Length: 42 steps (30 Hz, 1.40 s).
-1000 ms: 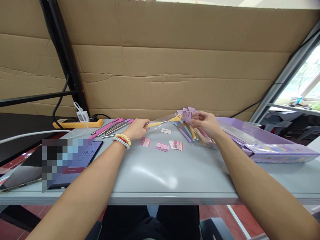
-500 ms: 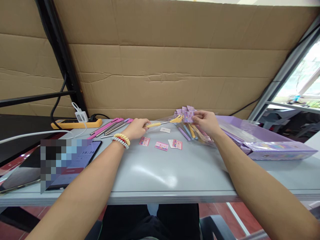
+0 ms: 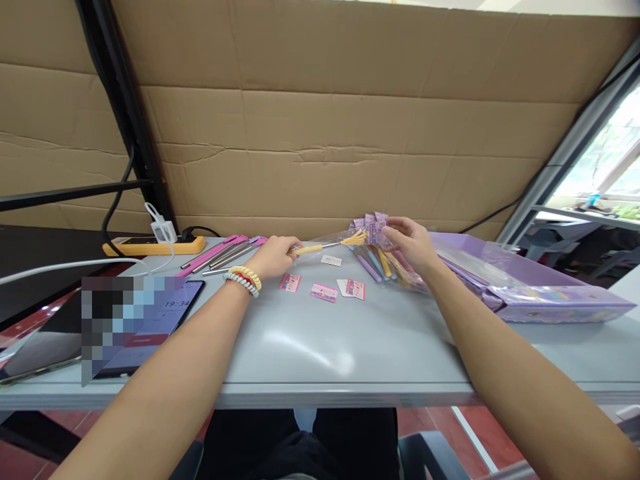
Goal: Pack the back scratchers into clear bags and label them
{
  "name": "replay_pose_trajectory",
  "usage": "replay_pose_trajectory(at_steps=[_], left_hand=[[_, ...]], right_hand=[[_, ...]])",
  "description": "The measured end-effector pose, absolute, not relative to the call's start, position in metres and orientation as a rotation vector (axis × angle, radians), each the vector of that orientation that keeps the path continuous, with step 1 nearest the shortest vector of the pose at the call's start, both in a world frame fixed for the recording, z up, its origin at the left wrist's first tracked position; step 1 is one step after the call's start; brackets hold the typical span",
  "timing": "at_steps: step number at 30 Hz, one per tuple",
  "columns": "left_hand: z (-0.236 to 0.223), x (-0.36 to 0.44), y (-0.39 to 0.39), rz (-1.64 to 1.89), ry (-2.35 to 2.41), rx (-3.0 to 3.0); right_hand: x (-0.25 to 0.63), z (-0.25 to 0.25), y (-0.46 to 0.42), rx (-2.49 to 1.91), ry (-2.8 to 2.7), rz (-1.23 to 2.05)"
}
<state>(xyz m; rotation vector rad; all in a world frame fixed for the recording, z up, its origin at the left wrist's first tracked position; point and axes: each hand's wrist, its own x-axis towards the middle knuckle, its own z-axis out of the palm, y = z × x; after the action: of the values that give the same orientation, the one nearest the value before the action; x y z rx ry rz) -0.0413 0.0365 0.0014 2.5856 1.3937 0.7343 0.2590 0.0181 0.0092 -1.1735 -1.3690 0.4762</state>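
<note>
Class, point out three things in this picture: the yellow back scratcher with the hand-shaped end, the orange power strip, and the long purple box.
Yellow hand-shaped back scratcher (image 3: 353,238), head view, on its claw end.
Orange power strip (image 3: 150,247), head view, middle of its top face.
Long purple box (image 3: 565,308), head view, on its near side wall.

A single head-worn camera looks forward and down from above the near edge of the grey table (image 3: 350,347), close enough that both forearms fill the foreground. It faces the cardboard wall (image 3: 320,133) behind the table; a window (image 3: 607,167) lies to the right.
</note>
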Motion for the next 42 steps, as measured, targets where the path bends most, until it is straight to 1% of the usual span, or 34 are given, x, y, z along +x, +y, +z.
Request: replay_pose_trajectory(at_steps=[3, 10, 16, 32, 42], left_hand=[[0.0007, -0.0417, 0.0373, 0.744, 1.388, 2.584], [0.0013, -0.0411, 0.0355, 0.73, 1.381, 2.588], [0.0002, -0.0399, 0.0359, 0.728, 1.375, 2.606], [0.0007, -0.0395, 0.0349, 0.731, 1.357, 2.6], [0.0026, -0.0384, 0.0326, 0.722, 1.343, 2.612]], right_hand=[[0.2593, 0.0093, 0.0194, -1.185, -1.312, 0.49], [0.263, 0.0037, 0.0225, -1.217, -1.463, 0.463], [0.261, 0.004, 0.0232, -1.28, -1.487, 0.41], [0.2582, 0.0059, 0.0201, -1.212, -1.495, 0.529], [0.2568, 0.0076, 0.0157, -1.269, -1.469, 0.475]])
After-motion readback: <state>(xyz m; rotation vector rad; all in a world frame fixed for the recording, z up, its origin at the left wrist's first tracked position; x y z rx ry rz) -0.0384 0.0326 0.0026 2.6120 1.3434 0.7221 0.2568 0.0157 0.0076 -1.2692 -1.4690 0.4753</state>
